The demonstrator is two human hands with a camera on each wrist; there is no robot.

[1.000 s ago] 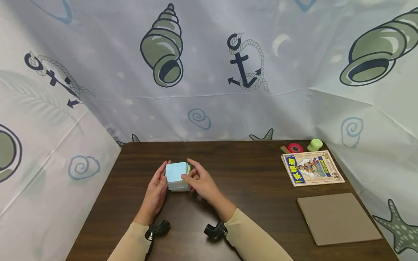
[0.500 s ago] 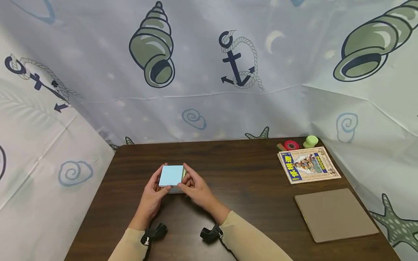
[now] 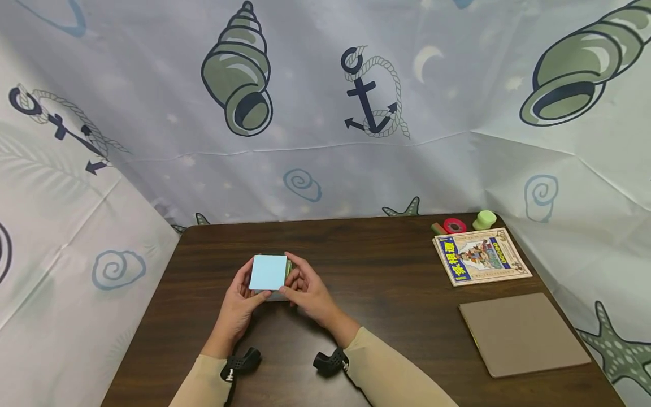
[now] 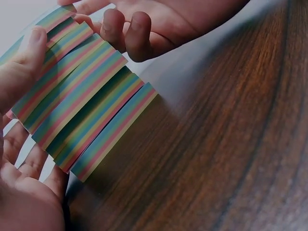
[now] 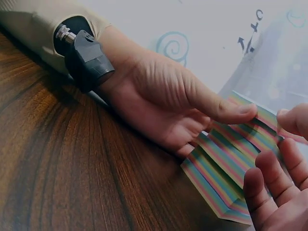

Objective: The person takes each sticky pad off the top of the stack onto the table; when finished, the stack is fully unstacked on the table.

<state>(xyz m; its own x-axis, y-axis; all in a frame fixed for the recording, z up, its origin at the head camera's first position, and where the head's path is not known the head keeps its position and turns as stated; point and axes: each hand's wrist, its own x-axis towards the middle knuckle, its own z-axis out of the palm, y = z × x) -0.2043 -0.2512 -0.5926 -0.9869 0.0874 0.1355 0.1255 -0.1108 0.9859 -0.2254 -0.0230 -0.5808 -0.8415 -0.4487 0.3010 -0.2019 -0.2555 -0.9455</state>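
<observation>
A thick pad of coloured paper squares with a pale blue top sheet is held up off the dark wooden table, left of centre. My left hand grips its left side, thumb on the front edge. My right hand holds its right side with curled fingers. In the left wrist view the pad's striped edge slants in fanned steps, with my left thumb on it and my right fingers at its top. The right wrist view shows the pad between my left hand and my right fingers.
At the far right lie a picture book, a plain brown board, a red tape roll and a pale green round object. Patterned curtains close in the table at the back and both sides.
The pad, which rested on the table between my hands, has been lifted and tilted so its blue top faces the head camera. Both hands stayed on it.
</observation>
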